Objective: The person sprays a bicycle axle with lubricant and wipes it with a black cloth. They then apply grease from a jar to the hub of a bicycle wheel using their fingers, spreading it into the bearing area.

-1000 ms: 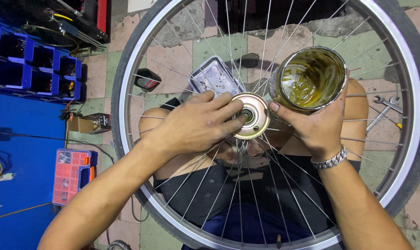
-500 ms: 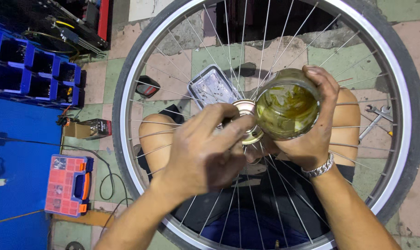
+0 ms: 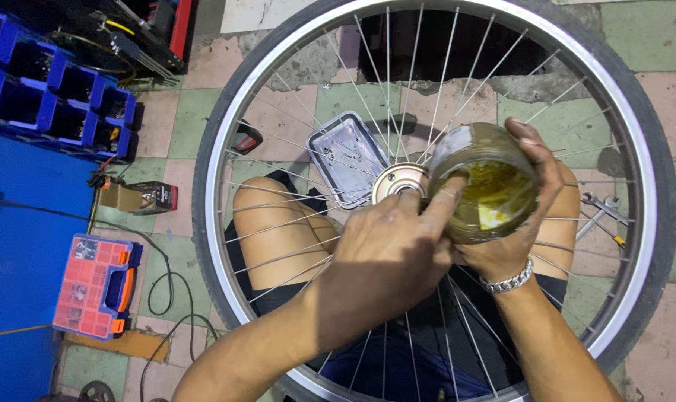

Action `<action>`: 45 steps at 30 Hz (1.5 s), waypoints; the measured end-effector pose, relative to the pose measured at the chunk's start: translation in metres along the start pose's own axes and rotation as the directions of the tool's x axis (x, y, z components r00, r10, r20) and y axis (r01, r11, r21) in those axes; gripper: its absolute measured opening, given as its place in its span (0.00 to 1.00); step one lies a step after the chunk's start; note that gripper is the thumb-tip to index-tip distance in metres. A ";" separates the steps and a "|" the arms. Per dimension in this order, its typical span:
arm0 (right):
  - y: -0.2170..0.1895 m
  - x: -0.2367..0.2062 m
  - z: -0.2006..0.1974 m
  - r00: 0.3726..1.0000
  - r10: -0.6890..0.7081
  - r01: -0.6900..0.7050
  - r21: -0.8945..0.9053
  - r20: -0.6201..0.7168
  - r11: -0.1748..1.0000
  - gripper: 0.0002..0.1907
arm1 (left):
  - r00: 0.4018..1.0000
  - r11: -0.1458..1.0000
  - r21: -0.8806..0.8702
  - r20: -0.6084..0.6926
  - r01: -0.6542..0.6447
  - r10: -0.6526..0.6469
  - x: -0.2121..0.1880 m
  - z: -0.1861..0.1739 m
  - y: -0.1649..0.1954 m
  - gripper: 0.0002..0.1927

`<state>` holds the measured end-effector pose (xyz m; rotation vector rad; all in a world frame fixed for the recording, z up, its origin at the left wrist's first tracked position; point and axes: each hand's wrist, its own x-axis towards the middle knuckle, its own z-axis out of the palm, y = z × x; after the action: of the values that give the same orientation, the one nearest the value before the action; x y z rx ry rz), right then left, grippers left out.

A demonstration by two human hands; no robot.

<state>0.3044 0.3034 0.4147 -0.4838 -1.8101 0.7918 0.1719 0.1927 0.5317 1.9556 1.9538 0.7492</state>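
The bicycle wheel (image 3: 457, 372) lies flat across the person's knees, its near rim just above the lap and its far rim out over the tiled floor (image 3: 654, 350). Nearest, the left hand (image 3: 386, 260) hangs over the spokes with its fingers loosely curled, holding nothing; the forefinger reaches into the mouth of the grease tin (image 3: 487, 182). The right hand (image 3: 516, 231) is wrapped round that tin from below, thumb over the far side, holding it tilted just beside the hub (image 3: 400, 182) at the wheel's middle. Tilted like that, the yellowish grease could slide out onto the spokes or a knee, I'd say, and a greasy grip might let the tin slip. Beyond the hub a shallow grey tray (image 3: 347, 156) sits on the floor under the spokes; spanners (image 3: 602, 212) lie off the right rim.
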 end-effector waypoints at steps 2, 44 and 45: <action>0.001 -0.002 0.001 0.999 0.032 -0.032 0.011 -0.005 0.999 0.58 | 0.999 1.000 0.000 -0.049 -0.019 0.019 -0.005 0.001 0.001 0.34; -0.011 -0.006 -0.002 0.995 -0.071 0.091 -0.387 0.064 0.918 0.53 | 0.821 0.940 0.087 0.466 0.329 -0.330 0.030 0.007 -0.012 0.25; -0.011 -0.006 -0.002 0.995 -0.078 0.097 -0.393 0.065 0.914 0.53 | 0.811 0.938 0.095 0.479 0.333 -0.336 0.030 0.008 -0.013 0.25</action>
<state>0.3090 0.2921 0.4187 -0.6428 -2.0310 0.3725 0.1642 0.2244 0.5227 1.5332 1.8892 0.1287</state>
